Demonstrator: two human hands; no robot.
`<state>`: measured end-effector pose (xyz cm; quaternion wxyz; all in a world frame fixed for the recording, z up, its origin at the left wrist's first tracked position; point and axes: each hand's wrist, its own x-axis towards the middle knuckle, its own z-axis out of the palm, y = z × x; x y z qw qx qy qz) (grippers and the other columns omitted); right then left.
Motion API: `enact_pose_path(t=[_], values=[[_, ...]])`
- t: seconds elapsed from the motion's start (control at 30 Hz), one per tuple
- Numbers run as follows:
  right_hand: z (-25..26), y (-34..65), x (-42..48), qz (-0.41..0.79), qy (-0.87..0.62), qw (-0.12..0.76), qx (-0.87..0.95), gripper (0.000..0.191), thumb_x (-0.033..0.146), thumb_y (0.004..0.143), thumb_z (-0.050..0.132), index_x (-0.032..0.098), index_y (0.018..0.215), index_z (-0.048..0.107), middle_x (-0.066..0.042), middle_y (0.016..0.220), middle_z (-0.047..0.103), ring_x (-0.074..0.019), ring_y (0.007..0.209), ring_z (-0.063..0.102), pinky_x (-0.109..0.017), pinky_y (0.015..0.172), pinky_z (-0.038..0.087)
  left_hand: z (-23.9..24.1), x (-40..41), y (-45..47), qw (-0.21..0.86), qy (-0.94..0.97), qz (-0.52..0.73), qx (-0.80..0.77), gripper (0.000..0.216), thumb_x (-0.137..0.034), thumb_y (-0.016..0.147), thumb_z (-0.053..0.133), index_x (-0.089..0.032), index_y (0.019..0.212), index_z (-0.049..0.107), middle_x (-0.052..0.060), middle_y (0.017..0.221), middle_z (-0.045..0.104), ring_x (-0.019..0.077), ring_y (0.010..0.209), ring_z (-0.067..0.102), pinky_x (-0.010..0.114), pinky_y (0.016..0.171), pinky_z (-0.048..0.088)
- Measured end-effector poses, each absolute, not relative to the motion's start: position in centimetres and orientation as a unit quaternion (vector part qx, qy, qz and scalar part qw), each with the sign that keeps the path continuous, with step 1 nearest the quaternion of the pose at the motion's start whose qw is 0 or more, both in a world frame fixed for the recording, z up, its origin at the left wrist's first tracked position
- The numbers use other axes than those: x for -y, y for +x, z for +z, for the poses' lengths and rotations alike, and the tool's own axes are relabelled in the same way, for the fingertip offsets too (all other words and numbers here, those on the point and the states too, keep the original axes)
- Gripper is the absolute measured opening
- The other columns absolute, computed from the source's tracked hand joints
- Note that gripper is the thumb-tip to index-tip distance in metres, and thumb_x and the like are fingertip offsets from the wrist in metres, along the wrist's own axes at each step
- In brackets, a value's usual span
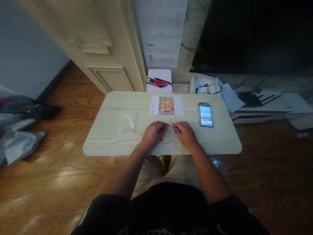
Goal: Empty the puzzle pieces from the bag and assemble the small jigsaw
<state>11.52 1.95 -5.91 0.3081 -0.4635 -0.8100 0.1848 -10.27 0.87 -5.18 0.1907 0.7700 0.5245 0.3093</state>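
Both my hands rest on a small pale wooden table (110,140). My left hand (153,133) and my right hand (186,133) are closed, fingertips pinched together over a small pale, lacy-looking object (171,123) between them; it is too small to name. A picture card (166,105) showing a yellow figure on a white sheet lies just beyond my hands. A clear plastic bag (127,123) lies flat to the left of my left hand. A phone (205,114) with a lit screen lies to the right.
Red and black pens (158,82) lie on a white sheet behind the table, by a cream door (102,52). Glasses (209,88), papers and a black router (254,97) sit on a low shelf at right. Bags (17,130) lie on the wooden floor at left.
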Motion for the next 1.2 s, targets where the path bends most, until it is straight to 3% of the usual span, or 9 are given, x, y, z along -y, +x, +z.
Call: enact_pose_path(t=[0.17,0.37,0.5,0.67,0.87,1.03,1.2], values=[[-5.0,11.6,-1.8,0.239,-0.470,0.368,0.766,0.028,0.027,0.101,0.055,0.025,0.125,0.069,-0.008,0.118,0.074,-0.0237,0.110,0.067,-0.041,0.099,0.055,-4.8,-0.5,-9.8,0.269,0.704,0.382,-0.534,0.029,-0.035,0.096,0.061,-0.023,0.120,0.070,0.004,0.109,0.078,0.0175,0.090,0.074,0.033,0.082,0.064],[-4.2,12.0,-1.6,0.229,-0.425,0.339,0.808,0.044,0.017,0.092,0.063,0.027,0.135,0.065,-0.008,0.135,0.068,-0.0251,0.129,0.059,-0.048,0.114,0.047,-4.4,-0.3,-10.5,0.212,0.742,0.370,-0.518,0.033,-0.037,0.092,0.068,-0.024,0.122,0.070,0.006,0.120,0.075,0.0227,0.110,0.071,0.042,0.102,0.059],[-4.9,12.2,-1.4,0.202,-0.430,0.281,0.834,0.055,0.027,0.087,0.076,0.025,0.140,0.063,-0.011,0.150,0.057,-0.0304,0.140,0.048,-0.055,0.119,0.040,-4.8,-0.2,-11.1,0.159,0.795,0.312,-0.495,0.049,-0.044,0.084,0.077,-0.024,0.128,0.068,0.010,0.139,0.066,0.0285,0.127,0.063,0.049,0.111,0.051],[-5.9,12.0,-1.3,0.190,-0.434,0.252,0.844,0.040,0.028,0.093,0.070,0.024,0.133,0.068,-0.012,0.145,0.061,-0.0296,0.138,0.049,-0.056,0.119,0.039,-5.6,-0.1,-10.6,0.133,0.813,0.270,-0.499,0.040,-0.041,0.089,0.072,-0.027,0.126,0.070,0.009,0.140,0.065,0.0293,0.131,0.059,0.054,0.112,0.047],[-5.7,11.6,-2.1,0.200,-0.428,0.285,0.834,0.034,0.026,0.099,0.060,0.024,0.133,0.067,-0.011,0.135,0.066,-0.0270,0.129,0.055,-0.050,0.113,0.046,-5.3,-0.9,-10.0,0.145,0.816,0.280,-0.484,0.028,-0.031,0.096,0.061,-0.025,0.122,0.071,0.006,0.126,0.073,0.0241,0.116,0.066,0.045,0.105,0.051],[-5.0,11.5,-3.5,0.147,-0.496,0.258,0.816,0.041,0.031,0.103,0.051,0.021,0.142,0.060,-0.012,0.142,0.063,-0.0296,0.134,0.050,-0.052,0.117,0.038,-4.4,-2.3,-10.5,0.102,0.780,0.270,-0.555,0.036,-0.044,0.096,0.062,-0.023,0.124,0.069,0.008,0.133,0.069,0.0270,0.123,0.063,0.045,0.110,0.047],[-5.5,10.9,-4.7,0.111,-0.562,0.187,0.798,0.039,0.035,0.105,0.047,0.022,0.138,0.063,-0.009,0.151,0.057,-0.0336,0.142,0.041,-0.056,0.118,0.030,-4.7,-3.3,-10.6,0.074,0.766,0.220,-0.599,0.048,-0.051,0.097,0.059,-0.022,0.135,0.063,0.009,0.141,0.065,0.0299,0.132,0.056,0.048,0.114,0.042]])
